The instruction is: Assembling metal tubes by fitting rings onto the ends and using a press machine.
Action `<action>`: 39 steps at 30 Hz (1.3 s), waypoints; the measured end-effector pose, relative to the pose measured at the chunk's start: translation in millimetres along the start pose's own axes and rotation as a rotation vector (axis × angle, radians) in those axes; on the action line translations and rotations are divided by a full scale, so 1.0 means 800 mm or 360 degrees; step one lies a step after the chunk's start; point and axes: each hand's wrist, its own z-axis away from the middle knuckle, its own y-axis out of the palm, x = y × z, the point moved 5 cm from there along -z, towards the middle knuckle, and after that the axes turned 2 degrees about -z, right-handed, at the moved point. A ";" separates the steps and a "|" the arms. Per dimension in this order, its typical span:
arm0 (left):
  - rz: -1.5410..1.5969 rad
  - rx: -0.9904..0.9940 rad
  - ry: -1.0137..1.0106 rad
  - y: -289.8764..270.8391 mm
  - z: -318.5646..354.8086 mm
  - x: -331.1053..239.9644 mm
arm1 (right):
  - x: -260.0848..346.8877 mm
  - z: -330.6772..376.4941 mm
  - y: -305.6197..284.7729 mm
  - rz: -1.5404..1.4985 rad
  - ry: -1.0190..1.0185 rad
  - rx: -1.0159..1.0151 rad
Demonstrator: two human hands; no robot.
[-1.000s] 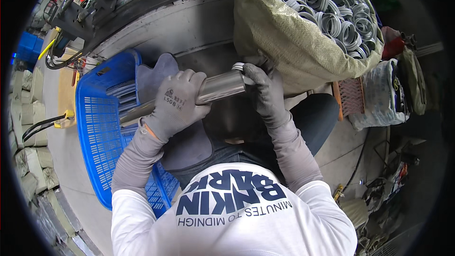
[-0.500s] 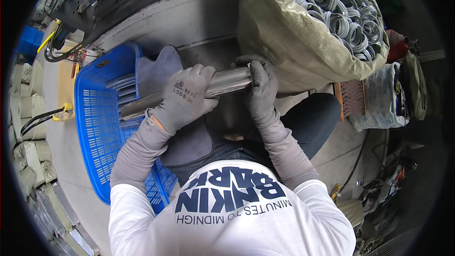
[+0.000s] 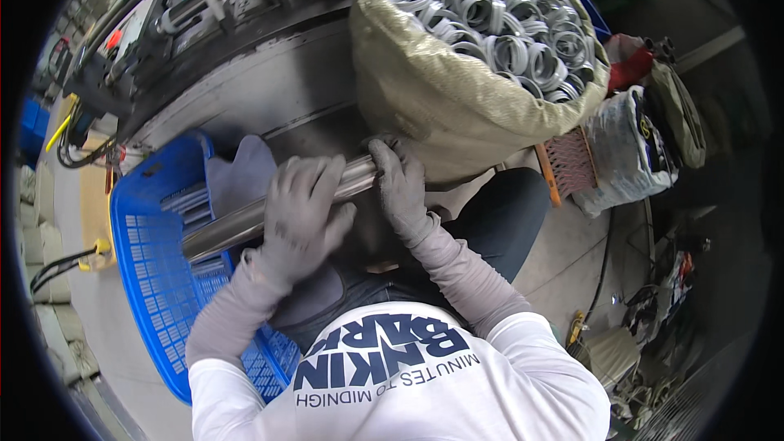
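Note:
A long shiny metal tube (image 3: pixel 237 224) lies slantwise across my lap, its left end over the blue basket. My left hand (image 3: pixel 304 216), in a grey glove, is loosely curled over the tube's middle, with the thumb apart from the fingers. At the tube's right end, my right hand (image 3: pixel 400 188), also gloved in grey, holds it between thumb and fingers. Several thinner metal rods or tubes (image 3: pixel 192 206) lie in the blue plastic basket (image 3: pixel 135 196) at my left. A grey pad (image 3: pixel 245 171) hangs over the basket's inner edge.
Ahead on the right stands a big woven sack (image 3: pixel 441 106) full of grey rings (image 3: pixel 482 12). A dark machine frame (image 3: pixel 220 28) runs along the far left. Beyond my right knee are an orange-edged crate (image 3: pixel 563 167) and a plastic-wrapped bundle (image 3: pixel 625 151).
My view has shifted, so the sack and basket appear farther left. My left hand's fingers have loosened and straightened on the tube, its thumb now apart. My right hand stays at the right end.

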 end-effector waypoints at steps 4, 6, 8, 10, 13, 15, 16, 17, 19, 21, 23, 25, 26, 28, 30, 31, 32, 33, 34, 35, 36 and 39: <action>0.0686 -0.0252 0.0084 -0.026 0.064 -0.018 | 0.039 -0.003 -0.036 0.0438 -0.0255 -0.0139; 0.1095 0.0063 -0.0972 0.017 0.113 0.046 | 0.078 -0.005 -0.041 0.0399 -0.0384 -0.0186; 0.2255 -0.1085 -0.0806 -0.016 0.035 0.035 | 0.116 -0.002 -0.024 0.0828 -0.0824 0.0008; 0.2248 -0.1142 -0.0917 -0.054 0.023 0.069 | 0.149 -0.002 -0.012 0.0539 -0.0648 0.0262; 0.2026 -0.1339 -0.1021 -0.132 0.018 0.105 | 0.227 -0.035 -0.007 0.0748 -0.1259 0.0315; 0.1496 -0.1068 -0.1056 -0.161 0.010 0.100 | 0.281 -0.124 -0.039 0.1316 -0.1536 0.0116; 0.1152 -0.0862 -0.1013 -0.183 0.005 0.086 | 0.297 -0.177 -0.039 0.1654 -0.1509 0.0040; 0.1211 -0.0845 -0.0988 -0.166 -0.003 0.091 | 0.295 -0.218 -0.055 0.1921 -0.1339 -0.0008; 0.0734 -0.0071 -0.1118 -0.145 -0.011 0.082 | 0.289 -0.283 -0.061 0.2291 -0.0997 0.0111; 0.0446 -0.0056 -0.0936 -0.131 -0.005 0.068 | 0.256 -0.318 -0.045 0.2522 -0.0731 0.0342; 0.0184 -0.0030 -0.0727 -0.114 -0.003 0.065 | 0.240 -0.328 -0.035 0.2627 -0.0725 0.0356; 0.0209 0.0089 -0.0693 -0.098 -0.002 0.068 | 0.244 -0.331 -0.042 0.2570 -0.0862 0.0305; 0.0212 0.0090 -0.0707 -0.099 0.000 0.069 | 0.255 -0.319 -0.032 0.2497 -0.0996 0.0265; 0.0242 0.0188 -0.0818 -0.098 0.005 0.075 | 0.292 -0.266 -0.037 0.2217 -0.1204 0.0243; 0.0276 0.0117 -0.0708 -0.101 0.010 0.082 | 0.313 -0.185 -0.042 0.2064 -0.1443 0.0343; 0.0311 0.0054 -0.0581 -0.104 0.014 0.080 | 0.319 -0.139 -0.037 0.2060 -0.1344 0.0480; 0.0324 0.0061 -0.0583 -0.103 0.015 0.081 | 0.316 -0.102 -0.037 0.1998 -0.1316 0.0598; 0.0382 0.0153 -0.0584 -0.098 0.015 0.076 | 0.310 -0.076 -0.037 0.1924 -0.1290 0.0723; 0.0453 0.0245 -0.0552 -0.091 0.010 0.073 | 0.296 -0.062 -0.034 0.2005 -0.1130 0.0784; 0.0464 0.0252 -0.0545 -0.085 0.010 0.068 | 0.289 -0.054 -0.032 0.1857 -0.1124 0.0874; 0.0499 0.0264 -0.0494 -0.080 0.011 0.059 | 0.282 -0.048 -0.034 0.1705 -0.1117 0.0961; 0.0500 0.0281 -0.0407 -0.072 0.015 0.046 | 0.249 -0.053 -0.055 0.1036 -0.0812 0.1072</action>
